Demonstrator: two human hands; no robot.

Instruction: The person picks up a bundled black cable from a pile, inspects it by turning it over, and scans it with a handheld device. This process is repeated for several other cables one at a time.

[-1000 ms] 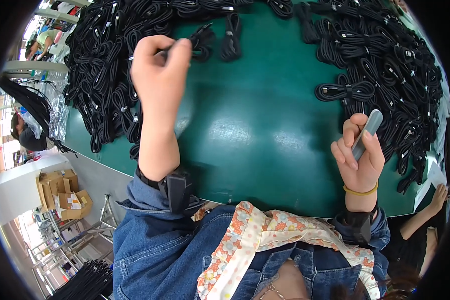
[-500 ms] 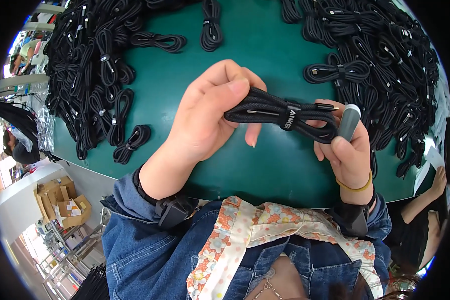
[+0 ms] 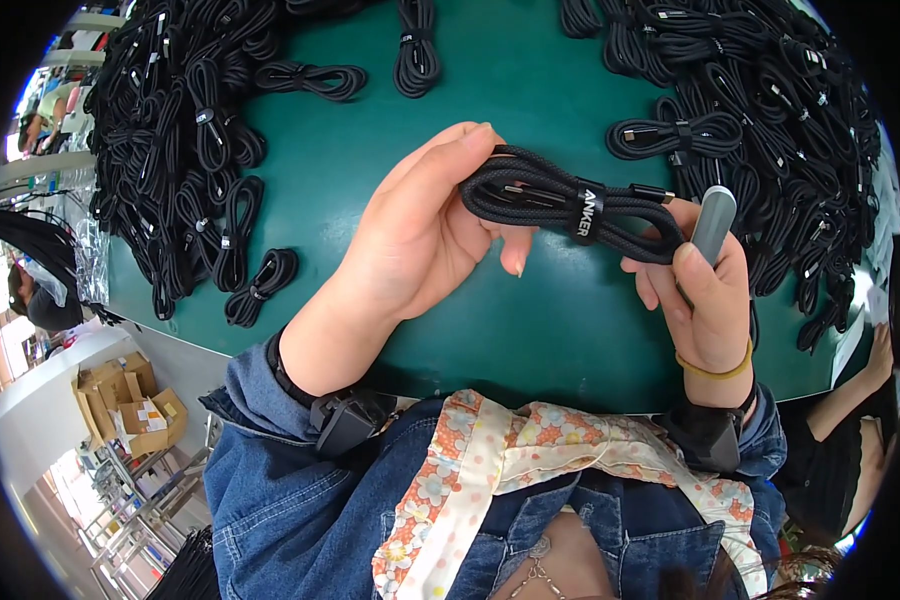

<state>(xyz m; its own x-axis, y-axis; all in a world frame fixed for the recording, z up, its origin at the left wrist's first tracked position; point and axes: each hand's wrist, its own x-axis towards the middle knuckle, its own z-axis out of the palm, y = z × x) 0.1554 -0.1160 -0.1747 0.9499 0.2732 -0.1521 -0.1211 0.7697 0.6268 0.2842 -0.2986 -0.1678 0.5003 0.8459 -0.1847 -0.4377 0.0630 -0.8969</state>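
Between my two hands, above the green table, hangs a coiled black braided cable (image 3: 545, 203) bound at its middle by a black strap (image 3: 587, 212). One metal-tipped plug (image 3: 653, 193) sticks out at its right end. My left hand (image 3: 420, 215) pinches the coil's left end between thumb and fingers. The right end of the coil is gripped by my right hand (image 3: 705, 290), which also holds a grey, pen-like stick with a white tip (image 3: 714, 222) upright against the palm. Some right fingers are hidden behind the coil.
Heaped bundles of coiled black cables (image 3: 170, 150) cover the left of the green table (image 3: 530, 330), with another heap (image 3: 770, 120) at right. Single coils (image 3: 417, 60) lie at the back. Cardboard boxes (image 3: 130, 405) stand at lower left. Another person's arm (image 3: 855, 395) is at far right.
The coil has turned, so its strap faces me more squarely. My left thumb has moved up to the coil's upper edge, and the grey stick has shifted slightly right and up.
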